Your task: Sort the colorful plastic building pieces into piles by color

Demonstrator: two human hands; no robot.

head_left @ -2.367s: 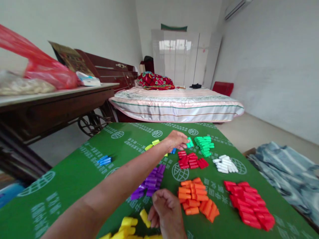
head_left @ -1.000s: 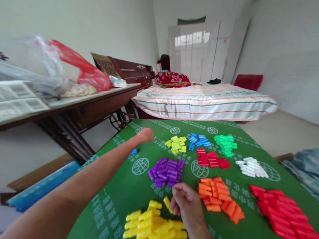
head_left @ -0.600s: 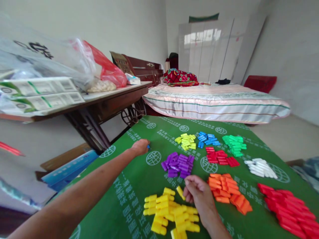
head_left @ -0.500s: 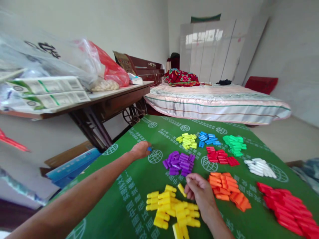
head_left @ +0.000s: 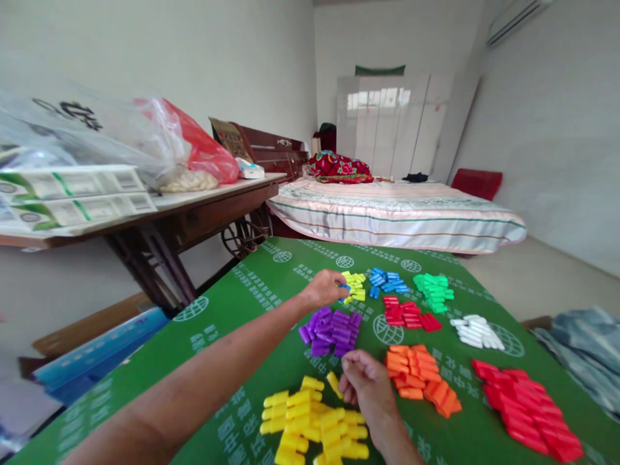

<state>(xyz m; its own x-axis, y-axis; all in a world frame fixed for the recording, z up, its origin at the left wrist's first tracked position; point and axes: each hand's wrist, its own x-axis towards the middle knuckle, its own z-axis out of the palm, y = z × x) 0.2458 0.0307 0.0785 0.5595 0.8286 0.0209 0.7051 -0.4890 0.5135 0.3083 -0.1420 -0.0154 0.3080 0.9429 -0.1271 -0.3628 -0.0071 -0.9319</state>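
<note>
My left hand (head_left: 325, 288) reaches far across the green table (head_left: 227, 323), its fingers pinched on small blue pieces, just left of the lime pile (head_left: 356, 286) and near the blue pile (head_left: 386, 281). Close to me, my right hand (head_left: 364, 385) is closed on a single yellow piece (head_left: 334, 384), held above the yellow pile (head_left: 312, 426). Between the two hands lies the purple pile (head_left: 332, 325).
Other sorted piles lie on the table: orange (head_left: 420, 379), small red (head_left: 407, 312), green (head_left: 434, 290), white (head_left: 477, 331), large red (head_left: 526, 408). A wooden side table (head_left: 194, 206) with bags stands left; a bed (head_left: 397, 213) lies behind.
My left hand picked up the stray blue pieces at the table's left side and carried them right, towards the blue pile. My right hand kept hold of the yellow piece.
</note>
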